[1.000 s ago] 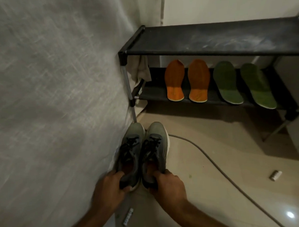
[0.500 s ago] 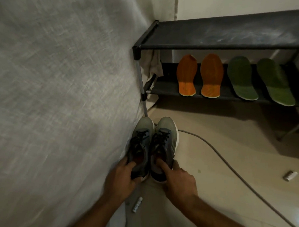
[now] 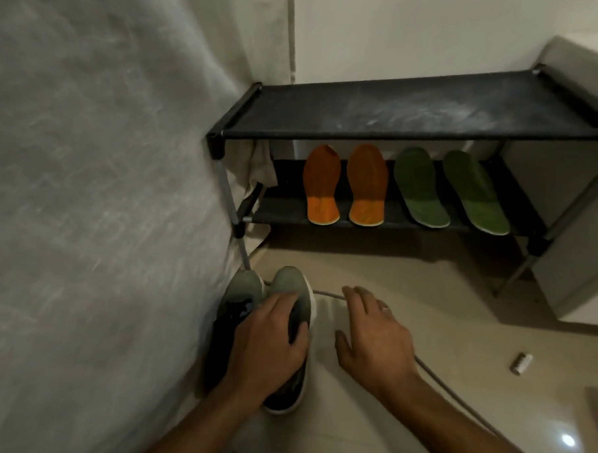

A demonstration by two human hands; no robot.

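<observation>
right shoe (image 3: 295, 283) and left shoe (image 3: 244, 290) are set side by side on the floor (image 3: 431, 299), touching, toes pointed at the rack (image 3: 388, 109). left shoe is pressed against the grey fabric (image 3: 84, 201) at the left. left hand (image 3: 268, 344) is laid over the right shoe: fingers are curled across the laces, thumb is set on the outer side, so the upper is clamped. right hand (image 3: 374, 336) is held just beside the right shoe, fingers spread and straight, nothing gripped. it is seen above the cable (image 3: 434, 371); contact with the floor cannot be told. orange insoles (image 3: 323, 187) and green insoles (image 3: 421, 186) are laid on the rack's lower shelf. top shelf is dusty. a small white cylinder (image 3: 521, 363) is lying on the floor, well right of the hands.
</observation>
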